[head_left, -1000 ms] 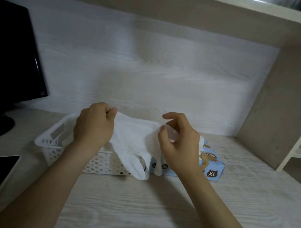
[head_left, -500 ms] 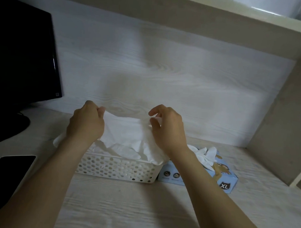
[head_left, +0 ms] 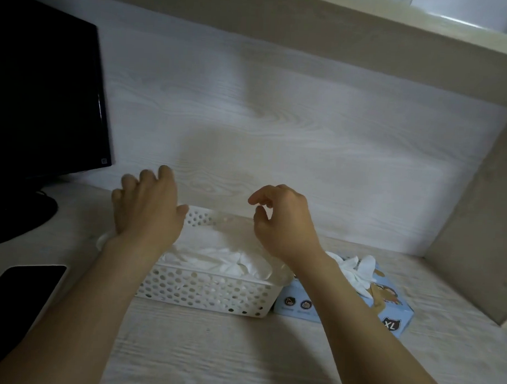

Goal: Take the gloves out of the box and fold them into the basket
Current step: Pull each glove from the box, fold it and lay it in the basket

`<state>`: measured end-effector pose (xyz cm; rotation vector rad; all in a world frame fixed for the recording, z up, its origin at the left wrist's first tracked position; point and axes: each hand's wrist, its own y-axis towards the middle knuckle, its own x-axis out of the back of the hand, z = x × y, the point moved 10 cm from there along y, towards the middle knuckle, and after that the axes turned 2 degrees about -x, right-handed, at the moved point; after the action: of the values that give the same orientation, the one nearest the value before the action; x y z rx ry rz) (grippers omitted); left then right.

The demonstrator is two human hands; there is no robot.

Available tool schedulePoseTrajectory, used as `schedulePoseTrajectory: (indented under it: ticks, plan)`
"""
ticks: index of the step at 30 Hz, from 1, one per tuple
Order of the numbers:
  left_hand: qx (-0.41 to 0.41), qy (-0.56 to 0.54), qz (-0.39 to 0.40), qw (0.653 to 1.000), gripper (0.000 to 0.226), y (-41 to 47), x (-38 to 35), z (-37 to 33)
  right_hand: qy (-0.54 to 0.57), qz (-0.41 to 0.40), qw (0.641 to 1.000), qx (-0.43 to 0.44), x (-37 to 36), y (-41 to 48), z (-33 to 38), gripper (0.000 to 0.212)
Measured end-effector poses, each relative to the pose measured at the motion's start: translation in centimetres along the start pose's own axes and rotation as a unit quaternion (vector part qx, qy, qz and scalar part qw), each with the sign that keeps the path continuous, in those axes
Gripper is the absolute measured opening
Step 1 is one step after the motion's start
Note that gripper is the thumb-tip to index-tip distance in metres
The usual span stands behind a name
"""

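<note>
Head view: half a second ago both hands pinched a white glove over the basket; now they have let go. The left hand [head_left: 148, 208] hovers over the basket's left end with fingers spread and straight, blurred by motion. The right hand [head_left: 283, 221] hangs over its right end, fingers loosely curled round nothing. The glove [head_left: 215, 259] lies crumpled inside the white perforated basket [head_left: 202, 293], on other white gloves there; which way its fingers point cannot be told. The pile stretches left to right along the basket's long axis, which runs roughly parallel to the back panel.

Just right of the basket, touching or nearly so, sits the pale blue box [head_left: 343, 307], its long axis angled toward the near right, the "XL" end nearest. White gloves [head_left: 356, 270] stick up from its top opening.

Both stand on a pale wood-grain counter [head_left: 241, 349], closed in by a matching back panel [head_left: 277, 121], a beige side wall [head_left: 481, 228] and a shelf [head_left: 338, 31] overhead. A dark monitor [head_left: 43, 98] stands at left, with a dark-screened device [head_left: 21, 293] lying flat in front of it.
</note>
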<state>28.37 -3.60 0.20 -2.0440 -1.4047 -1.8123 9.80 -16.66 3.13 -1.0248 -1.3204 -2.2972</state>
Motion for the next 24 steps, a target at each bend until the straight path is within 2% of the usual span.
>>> schedulePoseTrajectory:
  ticks: [2, 4, 6, 9, 12, 17, 20, 22, 24]
  plan:
    - [-0.063, -0.027, 0.028, 0.997, 0.032, -0.2, -0.5, -1.6, 0.016, 0.093, 0.995, -0.007, -0.3, -0.6, 0.7, 0.046]
    - [-0.085, -0.088, 0.111, 0.986, 0.020, -0.7, -2.1, -2.5, 0.008, 0.203, 0.979, -0.021, -1.3, -1.7, 1.0, 0.055]
    - [-0.093, -0.110, 0.207, 0.968, 0.028, -1.5, -4.1, -2.9, -0.022, 0.280, 0.960, -0.024, -2.5, -2.9, 0.9, 0.062]
    - [-0.097, -0.080, 0.302, 0.945, 0.051, -2.6, -5.8, -2.7, -0.049, 0.326, 0.943, -0.041, -3.7, -4.2, 0.3, 0.063]
    - [-0.100, -0.051, 0.331, 0.937, 0.055, -2.9, -6.4, -2.7, -0.051, 0.338, 0.938, -0.052, -4.0, -4.6, -0.2, 0.057]
    - [-0.104, -0.039, 0.331, 0.937, 0.054, -3.2, -6.2, -3.0, -0.070, 0.345, 0.934, -0.062, -4.7, -4.6, -0.7, 0.044]
    - [-0.103, -0.022, 0.282, 0.954, 0.058, -2.8, -5.2, -3.2, -0.055, 0.315, 0.947, -0.039, -4.6, -4.2, -0.9, 0.037]
    - [-0.129, -0.046, 0.226, 0.964, 0.043, -2.7, -4.0, -4.4, -0.032, 0.272, 0.961, -0.022, -3.7, -4.2, -0.8, 0.042]
    - [-0.160, -0.122, 0.170, 0.965, 0.027, -2.8, -2.8, -6.5, -0.003, 0.200, 0.980, -0.007, -2.3, -4.2, -0.8, 0.042]
